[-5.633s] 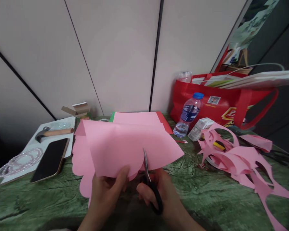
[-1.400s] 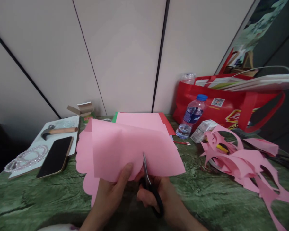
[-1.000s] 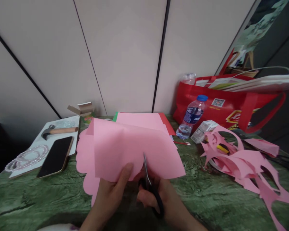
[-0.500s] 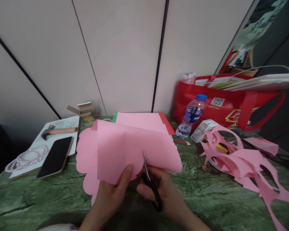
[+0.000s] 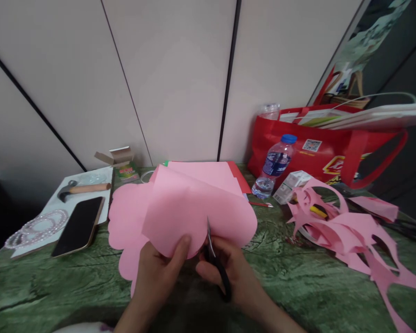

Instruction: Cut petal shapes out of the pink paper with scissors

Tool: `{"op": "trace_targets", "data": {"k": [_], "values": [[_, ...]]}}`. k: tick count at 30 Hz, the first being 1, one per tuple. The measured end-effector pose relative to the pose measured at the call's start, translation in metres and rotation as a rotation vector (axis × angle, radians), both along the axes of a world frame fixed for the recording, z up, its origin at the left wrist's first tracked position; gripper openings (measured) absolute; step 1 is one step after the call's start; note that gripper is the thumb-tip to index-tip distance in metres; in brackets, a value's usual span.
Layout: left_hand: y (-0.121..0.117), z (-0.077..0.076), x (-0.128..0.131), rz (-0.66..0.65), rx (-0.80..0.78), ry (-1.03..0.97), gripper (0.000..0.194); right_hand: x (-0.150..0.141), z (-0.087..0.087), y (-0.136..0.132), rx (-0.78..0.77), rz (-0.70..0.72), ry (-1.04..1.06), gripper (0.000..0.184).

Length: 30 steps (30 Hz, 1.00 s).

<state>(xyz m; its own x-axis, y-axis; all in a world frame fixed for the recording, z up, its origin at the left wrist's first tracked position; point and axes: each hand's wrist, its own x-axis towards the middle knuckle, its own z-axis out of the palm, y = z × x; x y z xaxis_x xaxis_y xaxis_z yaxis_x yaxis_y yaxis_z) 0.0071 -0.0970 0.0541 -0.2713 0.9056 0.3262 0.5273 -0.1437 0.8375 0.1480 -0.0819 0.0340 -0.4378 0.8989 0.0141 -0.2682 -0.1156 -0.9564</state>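
Observation:
My left hand (image 5: 162, 266) pinches the lower edge of a sheet of pink paper (image 5: 190, 203), thumb on top and fingers hidden beneath. Fingers of my right hand (image 5: 229, 266) are in the black handles of a pair of scissors (image 5: 213, 259). Its metal blades bite into the paper just right of my left thumb, along a curved cut edge. The sheet's right part curls over above my right hand. Under the sheet's left side, pink paper with a scalloped edge (image 5: 125, 219) lies on the table. Behind it is a stack of pink sheets (image 5: 204, 171).
Pink paper scraps (image 5: 353, 236) heap on the right of the green table (image 5: 273, 286). A water bottle (image 5: 273, 166), a small white box (image 5: 291, 187) and a red bag (image 5: 298, 152) stand behind. On the left lie a phone (image 5: 79, 226), a hammer (image 5: 86, 188) and beads (image 5: 38, 229).
The pink sheet has turned in my left hand, its left edge swinging right and its right part curling over. The scissors keep nearly the same spot while the cut edge beside them has rounded.

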Motion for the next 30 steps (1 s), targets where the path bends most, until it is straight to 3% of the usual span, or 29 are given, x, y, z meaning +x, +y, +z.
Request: {"op": "trace_targets", "data": {"k": [30], "values": [[-0.0018, -0.0008, 0.0019, 0.017, -0.015, -0.011, 0.02, -0.0005, 0.0037, -0.0018, -0.031, 0.059, 0.078, 0.035]]}}
